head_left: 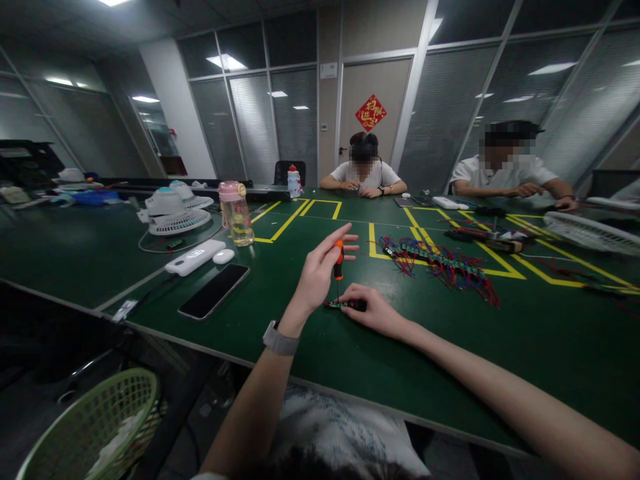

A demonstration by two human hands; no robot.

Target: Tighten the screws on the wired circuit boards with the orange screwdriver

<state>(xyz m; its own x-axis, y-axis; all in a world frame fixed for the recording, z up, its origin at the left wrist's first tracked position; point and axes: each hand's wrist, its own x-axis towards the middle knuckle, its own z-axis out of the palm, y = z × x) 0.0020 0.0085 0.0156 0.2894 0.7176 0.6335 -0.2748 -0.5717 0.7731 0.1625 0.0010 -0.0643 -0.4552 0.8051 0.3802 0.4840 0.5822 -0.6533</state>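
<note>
My left hand pinches a small screwdriver with an orange and black handle, held upright with its tip down on a small green circuit board. My right hand rests on the green table and pins that board down with its fingertips. A grey watch is on my left wrist. Part of the board is hidden under my right fingers.
A pile of boards with red and blue wires lies further back. A black phone, white remote, pink-lidded bottle and white fans sit to the left. Two people sit at the far side. A green basket stands below.
</note>
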